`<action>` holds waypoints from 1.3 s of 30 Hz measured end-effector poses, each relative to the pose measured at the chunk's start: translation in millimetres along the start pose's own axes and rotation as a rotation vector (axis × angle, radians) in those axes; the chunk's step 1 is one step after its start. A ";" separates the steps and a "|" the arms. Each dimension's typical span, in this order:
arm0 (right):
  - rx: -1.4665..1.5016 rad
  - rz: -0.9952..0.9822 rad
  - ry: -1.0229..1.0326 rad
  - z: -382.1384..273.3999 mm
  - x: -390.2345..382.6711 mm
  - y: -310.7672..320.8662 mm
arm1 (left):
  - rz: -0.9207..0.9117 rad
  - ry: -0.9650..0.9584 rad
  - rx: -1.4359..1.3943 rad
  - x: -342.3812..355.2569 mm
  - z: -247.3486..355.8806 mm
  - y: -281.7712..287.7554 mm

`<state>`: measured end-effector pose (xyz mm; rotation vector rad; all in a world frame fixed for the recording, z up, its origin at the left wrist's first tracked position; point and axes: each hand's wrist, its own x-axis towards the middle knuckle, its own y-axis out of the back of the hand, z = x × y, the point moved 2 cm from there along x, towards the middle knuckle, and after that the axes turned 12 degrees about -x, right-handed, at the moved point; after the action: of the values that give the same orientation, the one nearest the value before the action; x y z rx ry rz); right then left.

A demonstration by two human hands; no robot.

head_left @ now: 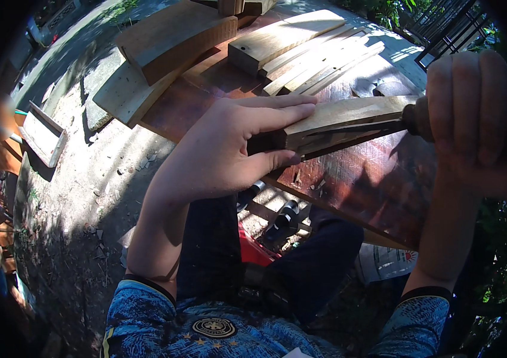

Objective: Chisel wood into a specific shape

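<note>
Clock read from mid-view. 9 o'clock: shallow tray [42,136] on sunlit ground. 11 o'clock: thick curved wood block [182,39]. Between 6 and 7: patterned blue shirt [146,310], round crest [214,327] with a row of small stars beneath; lettering too fine to make out. Just off centre toward 11: left hand [226,143], clamped on the end of a pale wood piece [355,112], fingers over the top, thumb at the near edge. Piece runs from that hand toward its 3 o'clock, above the reddish bench [361,200]. 1 o'clock: pale strips [325,62]. Dark tapering tool [367,127] along the piece's near side. 4 o'clock: whitish printed bag [378,265], red sun-like mark. Between 2 and 3: right hand [474,107], fist closed round the tool's handle; piece at its 9.
</note>
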<state>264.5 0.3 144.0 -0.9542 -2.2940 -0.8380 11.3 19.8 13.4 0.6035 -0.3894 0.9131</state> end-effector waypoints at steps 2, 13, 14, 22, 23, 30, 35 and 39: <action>0.008 -0.005 0.002 0.8 0.7 1.0 | 0.002 -0.009 -0.010 0.6 0.3 -0.3; 0.064 -0.011 0.013 13.4 9.0 5.9 | -0.025 -0.033 0.037 2.8 1.3 0.3; 0.072 -0.010 0.014 14.5 9.1 5.3 | -0.027 -0.018 0.034 2.9 1.2 0.1; 0.069 -0.008 0.001 21.9 6.9 -0.2 | -0.044 -0.035 0.074 3.0 1.3 -3.2; 0.062 -0.007 0.000 20.2 6.1 -1.0 | -0.044 -0.039 0.063 3.3 1.1 -3.2; -0.003 -0.040 0.003 -3.3 -0.3 -7.2 | 0.010 0.032 -0.001 -0.4 1.6 -1.8; 0.018 -0.097 -0.011 5.1 6.5 -11.0 | -0.016 -0.009 0.013 0.3 1.6 -3.1; 0.013 -0.112 -0.017 11.4 8.9 -12.2 | -0.029 0.000 0.003 0.1 3.1 -5.2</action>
<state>247.3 5.3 137.9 -0.8371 -2.3827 -0.8631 15.4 15.4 14.2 0.6106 -0.3783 0.8863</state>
